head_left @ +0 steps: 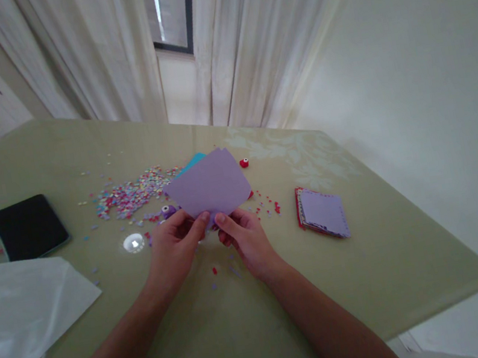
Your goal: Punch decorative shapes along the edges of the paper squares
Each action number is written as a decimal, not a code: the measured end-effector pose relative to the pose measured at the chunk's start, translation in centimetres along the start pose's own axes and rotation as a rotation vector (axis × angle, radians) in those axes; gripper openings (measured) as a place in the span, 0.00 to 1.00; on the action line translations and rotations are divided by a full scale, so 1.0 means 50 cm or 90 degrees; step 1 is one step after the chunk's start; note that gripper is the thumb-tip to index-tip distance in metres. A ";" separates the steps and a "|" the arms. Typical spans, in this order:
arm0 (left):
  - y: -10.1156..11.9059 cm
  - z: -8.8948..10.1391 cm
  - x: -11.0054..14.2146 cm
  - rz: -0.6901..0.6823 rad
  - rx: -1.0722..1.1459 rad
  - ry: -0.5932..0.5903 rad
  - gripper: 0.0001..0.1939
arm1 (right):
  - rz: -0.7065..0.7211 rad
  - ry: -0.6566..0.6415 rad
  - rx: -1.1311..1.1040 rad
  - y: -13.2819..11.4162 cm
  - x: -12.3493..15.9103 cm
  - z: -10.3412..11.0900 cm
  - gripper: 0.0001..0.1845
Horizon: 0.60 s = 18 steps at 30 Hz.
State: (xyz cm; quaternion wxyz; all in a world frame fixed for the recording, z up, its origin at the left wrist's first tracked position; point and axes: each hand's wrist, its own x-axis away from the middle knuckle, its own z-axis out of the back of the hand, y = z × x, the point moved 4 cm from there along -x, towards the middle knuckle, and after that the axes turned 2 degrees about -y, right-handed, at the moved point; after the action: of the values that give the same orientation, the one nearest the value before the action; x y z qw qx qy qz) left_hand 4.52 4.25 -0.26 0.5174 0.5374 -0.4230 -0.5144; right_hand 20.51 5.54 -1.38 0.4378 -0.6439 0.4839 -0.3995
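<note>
A sheet of light purple paper [210, 184] is raised over the middle of the table, tilted, with its near edge pinched between thumbs and fingers. My left hand [174, 238] is closed on the left part of that edge. My right hand [246, 237] grips just beside it, fingers curled underneath; whether anything else is in them is hidden. Behind the sheet a piece of blue paper [193, 163] shows in part. Close to my left knuckles sits a small purple object [166, 211] with a white round spot. A similar red one [244, 163] stands beyond the sheet.
A heap of small coloured paper bits [135, 191] lies left of centre, with scattered red bits [276, 206] to the right. A stack of scallop-edged cards [323, 213] lies at right. At left are a dark tablet or phone [31, 227] and a white translucent bag [23, 313].
</note>
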 end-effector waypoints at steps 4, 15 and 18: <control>-0.001 0.000 0.000 0.002 -0.001 0.004 0.14 | 0.006 0.010 -0.004 -0.001 0.000 0.001 0.25; 0.005 -0.003 0.000 0.002 -0.010 0.002 0.16 | 0.020 0.016 -0.016 0.000 0.001 -0.002 0.25; 0.010 -0.005 0.003 0.000 -0.009 0.005 0.16 | 0.027 0.034 -0.032 0.003 -0.001 -0.002 0.26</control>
State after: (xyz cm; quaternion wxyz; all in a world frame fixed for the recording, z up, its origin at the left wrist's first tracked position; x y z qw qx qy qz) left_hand 4.84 4.10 0.22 0.5226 0.5357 -0.4175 -0.5154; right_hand 20.37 5.54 -1.48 0.4167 -0.6336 0.5190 -0.3944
